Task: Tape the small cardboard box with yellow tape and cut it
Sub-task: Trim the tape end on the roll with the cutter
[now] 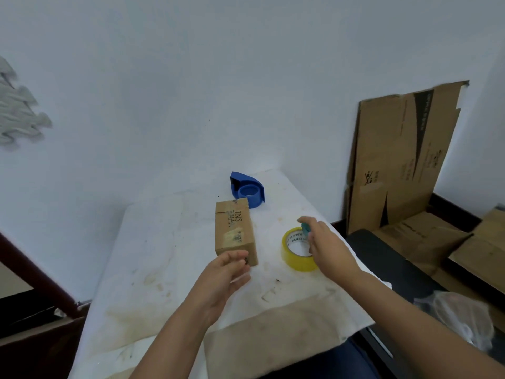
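The small cardboard box (234,229) lies lengthwise on the white-covered table (153,242), with old label scraps on its top. My left hand (228,272) is at its near end, fingers loosely curled and apart, fingertips against the near face without gripping it. To the box's right lies the yellow tape roll (293,259), flat on the cloth. My right hand (326,247) hovers over the roll's right side and pinches a small teal object (306,227) between thumb and fingers. Most of that object is hidden, so I cannot tell what it is.
A blue tape dispenser (247,190) stands behind the box near the wall. Flattened cardboard (401,157) leans on the wall at the right, with more boxes (437,242) on the floor. A black surface (382,258) sits beside the table's right edge.
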`<state>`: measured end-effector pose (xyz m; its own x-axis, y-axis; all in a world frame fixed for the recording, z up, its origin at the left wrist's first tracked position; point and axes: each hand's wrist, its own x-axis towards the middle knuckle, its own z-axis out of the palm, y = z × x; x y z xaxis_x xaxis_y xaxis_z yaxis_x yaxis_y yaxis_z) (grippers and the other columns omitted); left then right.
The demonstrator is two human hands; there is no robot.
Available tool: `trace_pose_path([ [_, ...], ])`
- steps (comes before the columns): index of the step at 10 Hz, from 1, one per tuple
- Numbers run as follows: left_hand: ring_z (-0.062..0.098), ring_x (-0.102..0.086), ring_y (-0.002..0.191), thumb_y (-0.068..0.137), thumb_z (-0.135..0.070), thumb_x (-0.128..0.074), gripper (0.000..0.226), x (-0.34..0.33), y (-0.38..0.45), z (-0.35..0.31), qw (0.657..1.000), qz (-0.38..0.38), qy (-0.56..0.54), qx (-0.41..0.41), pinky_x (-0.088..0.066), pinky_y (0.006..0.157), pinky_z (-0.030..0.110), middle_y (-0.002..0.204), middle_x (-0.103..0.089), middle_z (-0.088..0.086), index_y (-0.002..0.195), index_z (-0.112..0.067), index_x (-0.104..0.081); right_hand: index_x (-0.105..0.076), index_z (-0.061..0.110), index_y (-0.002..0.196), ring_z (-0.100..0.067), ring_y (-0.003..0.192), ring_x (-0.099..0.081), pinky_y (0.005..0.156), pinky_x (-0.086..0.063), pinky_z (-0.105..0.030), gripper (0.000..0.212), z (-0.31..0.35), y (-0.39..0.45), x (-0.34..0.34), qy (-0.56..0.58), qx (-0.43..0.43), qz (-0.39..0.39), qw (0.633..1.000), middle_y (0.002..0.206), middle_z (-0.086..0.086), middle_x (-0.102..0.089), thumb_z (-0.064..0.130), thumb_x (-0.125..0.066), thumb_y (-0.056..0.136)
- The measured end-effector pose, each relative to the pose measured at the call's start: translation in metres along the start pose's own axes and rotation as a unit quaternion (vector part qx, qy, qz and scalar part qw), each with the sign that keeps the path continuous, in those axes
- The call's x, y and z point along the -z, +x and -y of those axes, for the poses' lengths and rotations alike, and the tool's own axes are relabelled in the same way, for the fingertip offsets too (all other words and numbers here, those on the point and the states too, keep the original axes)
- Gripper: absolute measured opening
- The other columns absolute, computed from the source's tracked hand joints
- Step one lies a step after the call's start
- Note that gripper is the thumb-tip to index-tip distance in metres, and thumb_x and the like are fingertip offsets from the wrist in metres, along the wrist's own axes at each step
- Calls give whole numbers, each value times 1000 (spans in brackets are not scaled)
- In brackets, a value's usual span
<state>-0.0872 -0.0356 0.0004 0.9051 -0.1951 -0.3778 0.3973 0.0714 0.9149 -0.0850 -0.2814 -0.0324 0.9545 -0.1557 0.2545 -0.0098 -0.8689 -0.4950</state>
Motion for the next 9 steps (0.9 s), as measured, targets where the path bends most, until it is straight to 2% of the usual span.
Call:
trace_pose_path([
  [1,31,-60,117,95,-3,-53,20,0,-3,-1,1000,-3,1,2,-55,91,38,123,-63,19,111,-5,-66,-44,18,121,-30,83,-63,64,-43,-35,24,0,7,-2,-27,-33,17,999,101,-7,-67,18,-43,97],
  [2,30,-61,115,95,-2,-53,21,4,-7,-3,1000,-9,-3,3,-55,90,37,121,-64,17,110,-6,-66,-52,19,111,-31,86,-61,70,-49,-40,20,0,12,-5,-58,7,48,997,107,-7,-63,13,-51,92],
  [3,30,-62,115,94,-1,-54,21,9,-10,-3,1000,-16,-5,4,-55,91,38,121,-65,17,111,-6,-66,-56,22,110,-32,85,-59,70,-50,-42,21,2,15,-8,-53,17,57,997,110,-4,-54,16,-54,90],
  [5,29,-62,115,95,-2,-53,21,10,-7,-2,1000,-19,-4,5,-54,92,39,121,-65,17,111,-7,-66,-63,20,113,-30,96,-58,79,-41,-38,25,-1,20,-11,-120,18,74,990,107,-7,-64,19,-51,91],
  [6,28,-61,115,94,-2,-54,22,8,-6,0,1000,-14,0,6,-53,93,39,121,-65,16,112,-7,-66,-64,20,116,-28,102,-55,83,-42,-38,27,-7,19,-12,-137,26,93,986,115,-6,-61,24,-49,94],
  [7,28,-61,114,94,-3,-55,21,8,-8,1,1000,-12,-1,9,-54,92,39,122,-65,15,110,-8,-67,-67,16,112,-28,103,-55,86,-46,-38,27,-5,18,-9,-75,24,62,995,118,-6,-59,17,-48,93],
  [9,23,-62,110,95,-2,-52,22,18,-20,-3,1000,-13,17,-2,-54,89,34,119,-67,13,110,-8,-67,-68,19,101,-21,105,-56,83,-44,-28,26,25,29,-6,28,64,15,997,120,2,-57,7,-48,91],
])
